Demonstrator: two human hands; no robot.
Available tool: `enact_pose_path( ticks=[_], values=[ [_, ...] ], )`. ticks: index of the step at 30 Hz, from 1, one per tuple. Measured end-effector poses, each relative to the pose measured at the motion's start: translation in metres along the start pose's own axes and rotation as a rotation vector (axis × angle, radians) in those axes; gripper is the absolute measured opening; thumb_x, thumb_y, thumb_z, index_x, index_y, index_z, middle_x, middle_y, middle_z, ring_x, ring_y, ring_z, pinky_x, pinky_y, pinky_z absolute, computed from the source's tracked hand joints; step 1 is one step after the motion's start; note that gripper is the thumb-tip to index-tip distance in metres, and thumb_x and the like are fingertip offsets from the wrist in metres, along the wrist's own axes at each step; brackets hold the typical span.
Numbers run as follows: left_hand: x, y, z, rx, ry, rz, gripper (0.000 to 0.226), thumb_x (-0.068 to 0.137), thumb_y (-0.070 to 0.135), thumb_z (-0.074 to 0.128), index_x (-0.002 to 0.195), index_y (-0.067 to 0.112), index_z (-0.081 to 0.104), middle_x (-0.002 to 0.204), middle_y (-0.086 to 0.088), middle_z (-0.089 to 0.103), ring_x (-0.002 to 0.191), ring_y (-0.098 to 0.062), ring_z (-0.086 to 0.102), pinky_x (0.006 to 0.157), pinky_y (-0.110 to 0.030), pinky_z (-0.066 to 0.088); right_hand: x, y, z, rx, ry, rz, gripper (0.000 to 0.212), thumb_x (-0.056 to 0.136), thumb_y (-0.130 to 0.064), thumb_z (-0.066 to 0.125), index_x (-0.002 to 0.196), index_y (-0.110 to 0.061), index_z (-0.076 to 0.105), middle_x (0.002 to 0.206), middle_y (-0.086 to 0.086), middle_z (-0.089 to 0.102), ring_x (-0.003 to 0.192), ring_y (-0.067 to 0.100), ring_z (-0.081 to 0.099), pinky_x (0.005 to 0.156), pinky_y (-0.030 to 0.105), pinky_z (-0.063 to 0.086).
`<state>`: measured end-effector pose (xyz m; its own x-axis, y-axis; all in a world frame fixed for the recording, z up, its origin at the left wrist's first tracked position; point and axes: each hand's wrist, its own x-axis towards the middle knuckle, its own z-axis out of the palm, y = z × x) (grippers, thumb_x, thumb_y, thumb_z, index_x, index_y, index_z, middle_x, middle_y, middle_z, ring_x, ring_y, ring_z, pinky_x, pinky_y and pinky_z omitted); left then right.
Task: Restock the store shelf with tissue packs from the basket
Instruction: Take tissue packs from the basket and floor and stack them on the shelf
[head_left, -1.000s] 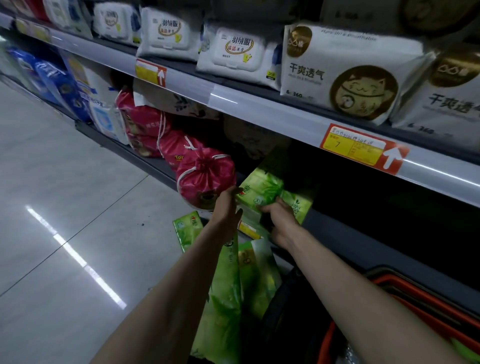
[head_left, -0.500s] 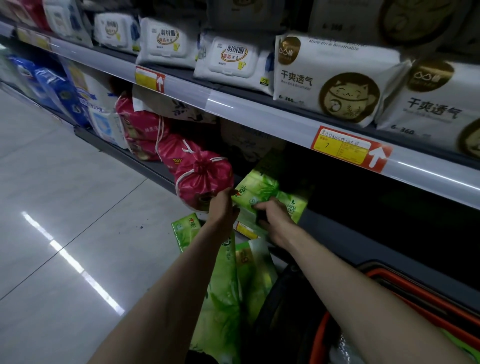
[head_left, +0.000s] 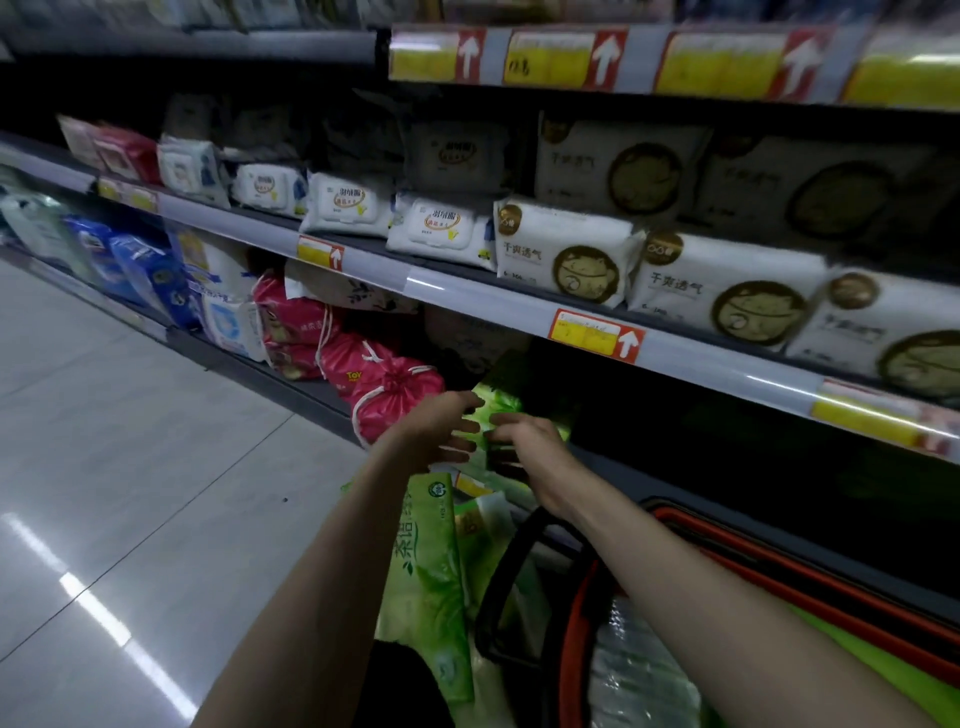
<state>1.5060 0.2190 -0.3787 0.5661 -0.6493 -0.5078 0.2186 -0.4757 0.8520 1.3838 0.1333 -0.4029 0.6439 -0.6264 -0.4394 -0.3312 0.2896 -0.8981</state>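
A green tissue pack (head_left: 497, 404) lies on the dark bottom shelf (head_left: 670, 493), just right of a pink drawstring bag (head_left: 387, 397). My left hand (head_left: 441, 428) reaches to the pack's left end with straight, spread fingers that touch it. My right hand (head_left: 527, 441) is at the pack's front, thumb on top and fingers curled under its edge. Below my arms stands the red basket (head_left: 571, 654) with a black handle (head_left: 493, 592). A tall green tissue pack (head_left: 428, 566) stands upright against the basket's left side, with more green packs (head_left: 485, 525) behind it.
The shelf above (head_left: 467, 291) carries white wipe packs (head_left: 441, 228) and white cat-print packs (head_left: 566, 254), with red-and-yellow price tags (head_left: 597, 335) on its edge. Blue and white packs (head_left: 156, 275) fill the bottom shelf to the left. Glossy tiled floor (head_left: 130, 493) spreads leftward.
The view has tilted up, showing more upper shelves. Both hands have pushed the green pack deeper onto the bottom shelf. My left hand's fingers have straightened off the pack's end.
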Motion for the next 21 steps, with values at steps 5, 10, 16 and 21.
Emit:
enact_pose_path(
  ticks=[5,10,16,21],
  values=[
    [-0.073,0.025,0.047,0.021,-0.004,0.122,0.033,0.104,0.032,0.050,0.129,0.015,0.062,0.120,-0.012,0.072,0.089,-0.026,0.068,0.073,-0.031,0.052,-0.091,-0.012,-0.058,-0.117,0.011,-0.116,0.019,0.087,-0.019,0.071,0.106,-0.019,0.077,0.096,0.008,0.079,0.086,0.025,0.074,0.071,0.034,0.057],
    [-0.148,0.010,0.122,0.253,-0.125,0.266,0.017,0.101,0.024,0.057,0.103,0.012,0.069,0.100,-0.012,0.071,0.083,-0.023,0.063,0.071,-0.030,0.048,-0.185,0.008,-0.137,-0.193,0.041,-0.194,0.012,0.091,-0.008,0.073,0.097,-0.014,0.080,0.098,0.010,0.082,0.092,0.020,0.075,0.085,0.032,0.054],
    [-0.184,-0.055,0.201,0.455,-0.281,0.283,0.028,0.092,0.033,0.066,0.119,0.026,0.072,0.102,0.003,0.075,0.090,-0.017,0.071,0.077,-0.033,0.055,-0.273,0.084,-0.228,-0.528,0.101,-0.081,0.016,0.095,-0.024,0.071,0.110,-0.027,0.077,0.104,-0.011,0.075,0.095,0.008,0.066,0.081,0.026,0.049],
    [-0.172,-0.100,0.233,0.502,-0.272,0.235,0.017,0.077,0.035,0.068,0.091,0.038,0.075,0.100,0.003,0.075,0.103,-0.019,0.070,0.096,-0.040,0.058,-0.288,0.151,-0.266,-0.543,0.220,-0.033,0.016,0.101,-0.023,0.067,0.115,-0.026,0.073,0.119,-0.007,0.072,0.104,0.007,0.065,0.085,0.021,0.051]
  ],
)
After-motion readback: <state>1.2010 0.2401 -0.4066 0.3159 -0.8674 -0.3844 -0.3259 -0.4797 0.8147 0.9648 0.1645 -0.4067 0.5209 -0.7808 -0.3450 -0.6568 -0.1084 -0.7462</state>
